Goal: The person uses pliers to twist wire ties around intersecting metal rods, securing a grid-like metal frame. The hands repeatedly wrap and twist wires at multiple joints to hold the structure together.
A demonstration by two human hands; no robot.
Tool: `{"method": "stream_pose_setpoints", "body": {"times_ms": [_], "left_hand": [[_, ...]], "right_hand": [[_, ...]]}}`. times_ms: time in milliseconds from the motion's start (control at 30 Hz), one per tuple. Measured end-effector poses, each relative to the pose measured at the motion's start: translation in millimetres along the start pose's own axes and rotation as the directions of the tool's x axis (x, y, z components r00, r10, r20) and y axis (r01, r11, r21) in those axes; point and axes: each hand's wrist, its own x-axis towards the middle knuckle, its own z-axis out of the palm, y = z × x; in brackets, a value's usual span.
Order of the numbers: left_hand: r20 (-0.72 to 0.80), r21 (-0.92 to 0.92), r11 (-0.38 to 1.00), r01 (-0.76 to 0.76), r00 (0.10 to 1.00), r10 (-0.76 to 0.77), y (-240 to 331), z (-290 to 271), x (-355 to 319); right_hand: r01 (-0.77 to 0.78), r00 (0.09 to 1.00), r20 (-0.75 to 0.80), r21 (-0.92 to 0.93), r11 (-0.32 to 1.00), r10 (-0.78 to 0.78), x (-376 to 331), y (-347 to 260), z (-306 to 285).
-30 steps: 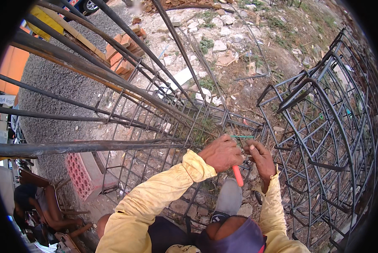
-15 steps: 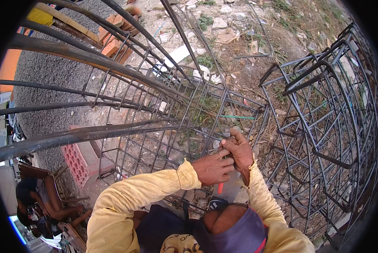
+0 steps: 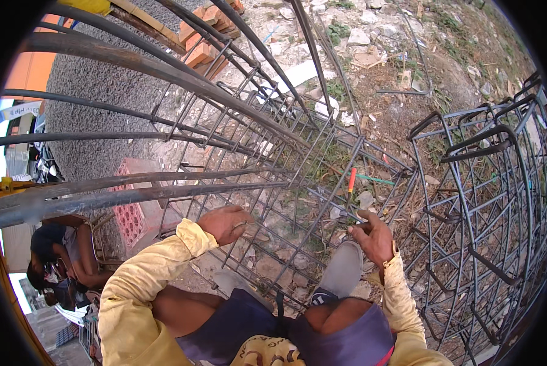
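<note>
My left hand (image 3: 226, 224) is above the near left side of a rebar cage (image 3: 286, 204), fingers curled together. Whatever it may hold is too small to make out. My right hand (image 3: 374, 239) is near the cage's right end, thumb and forefinger drawn together in a pinch. Anything between those fingertips cannot be made out. Just beyond the right hand a short red-orange stick (image 3: 352, 179), perhaps a tool handle, stands out against the bars. Whether it touches the hand or the cage is unclear. My shoe (image 3: 342, 267) is beneath the right hand.
Long thick bars (image 3: 163, 70) rise from the cage toward the upper left. Another rebar cage (image 3: 481, 183) stands on the right. Bricks (image 3: 203, 46), a gravel heap (image 3: 96, 79) and a pinkish crate (image 3: 131, 204) are to the left. A person (image 3: 66, 250) sits at the lower left.
My hands were together over the cage and are now apart: the left moved left, the right slightly right and nearer. The red-orange stick, earlier below the hands, now shows beyond the right one.
</note>
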Motion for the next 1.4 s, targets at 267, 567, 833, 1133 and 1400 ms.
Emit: {"method": "stream_pose_setpoints", "body": {"times_ms": [267, 567, 833, 1133, 1400], "left_hand": [[0.057, 0.067, 0.929, 0.364, 0.928, -0.367, -104.1, 29.4, -87.5], [0.778, -0.526, 0.437, 0.730, 0.620, -0.100, -34.8, 38.3, -113.8], [0.686, -0.717, 0.286, 0.636, 0.717, 0.123, -88.3, 49.6, -132.3], [-0.633, -0.369, 0.839, 0.400, 0.553, -0.542, -235.5, 153.0, -65.2], [-0.283, -0.639, 0.573, 0.513, 0.536, -0.796, -269.2, 167.2, -7.9]], "right_hand": [[0.374, 0.927, -0.096, 0.287, 0.882, -0.362, 26.6, -82.8, 5.0], [0.740, 0.670, 0.076, -0.144, 0.657, -0.739, 14.0, -205.5, 72.2], [0.604, 0.760, 0.098, -0.470, 0.644, -0.642, -11.0, -197.3, 93.8], [0.613, 0.693, 0.721, -0.587, 0.530, -0.003, -16.9, -232.1, 134.0], [0.751, 0.619, 0.779, -0.553, 0.361, -0.096, 124.2, -264.1, 342.2]]}}
